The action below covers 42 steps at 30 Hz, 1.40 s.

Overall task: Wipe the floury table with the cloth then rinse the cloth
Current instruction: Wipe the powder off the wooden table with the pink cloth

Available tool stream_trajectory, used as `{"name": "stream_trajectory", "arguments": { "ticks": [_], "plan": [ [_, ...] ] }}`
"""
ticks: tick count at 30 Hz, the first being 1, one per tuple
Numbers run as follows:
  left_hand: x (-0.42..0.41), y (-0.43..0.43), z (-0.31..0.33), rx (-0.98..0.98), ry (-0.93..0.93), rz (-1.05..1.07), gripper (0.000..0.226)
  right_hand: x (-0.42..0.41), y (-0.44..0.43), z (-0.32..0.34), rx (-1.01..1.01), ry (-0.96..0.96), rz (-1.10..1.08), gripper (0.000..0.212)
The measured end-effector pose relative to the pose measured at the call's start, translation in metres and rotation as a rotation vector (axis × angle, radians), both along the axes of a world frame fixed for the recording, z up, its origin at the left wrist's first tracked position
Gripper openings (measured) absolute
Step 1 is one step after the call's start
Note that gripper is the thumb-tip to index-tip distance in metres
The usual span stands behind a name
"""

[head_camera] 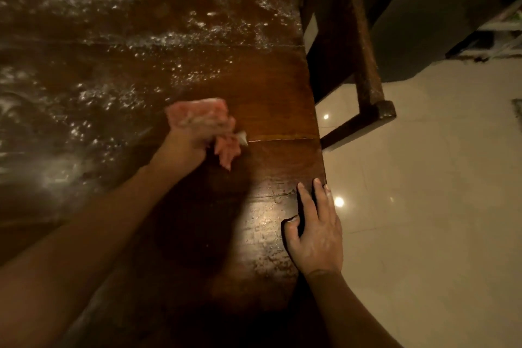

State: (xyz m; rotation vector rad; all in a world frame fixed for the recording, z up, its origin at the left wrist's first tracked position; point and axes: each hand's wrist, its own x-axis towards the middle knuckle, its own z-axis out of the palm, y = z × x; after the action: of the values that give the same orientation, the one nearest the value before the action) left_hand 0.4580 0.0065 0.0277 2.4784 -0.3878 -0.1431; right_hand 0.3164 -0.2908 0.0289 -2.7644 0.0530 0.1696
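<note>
A dark wooden table fills the left and centre of the frame, with pale glossy floor tiles to its right. A wooden chair frame stands at the upper right, just beside the table edge. Flour streaks the upper left of the tabletop. The right hand lies flat at the table's right edge, fingers straight. At centre the left hand grips the bunched pink cloth, which pokes out above and right of the fist on the wood.
</note>
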Motion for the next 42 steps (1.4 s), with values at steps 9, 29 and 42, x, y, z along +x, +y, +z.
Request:
{"name": "stream_trajectory", "arguments": {
  "ticks": [9,29,42],
  "plan": [
    [-0.201,-0.039,-0.002,0.116,0.0,-0.184,0.076,0.0,-0.001,0.008,-0.121,0.115,0.125,0.078],
    [-0.199,-0.221,-0.006,0.212,0.476,0.578,0.067,0.118,-0.071,0.173,-0.099,-0.19,1.165,0.048],
    [0.011,-0.192,0.024,0.389,0.225,0.427,0.075,0.269,-0.099,0.192,-0.339,0.047,1.219,0.069]
  ]
}}
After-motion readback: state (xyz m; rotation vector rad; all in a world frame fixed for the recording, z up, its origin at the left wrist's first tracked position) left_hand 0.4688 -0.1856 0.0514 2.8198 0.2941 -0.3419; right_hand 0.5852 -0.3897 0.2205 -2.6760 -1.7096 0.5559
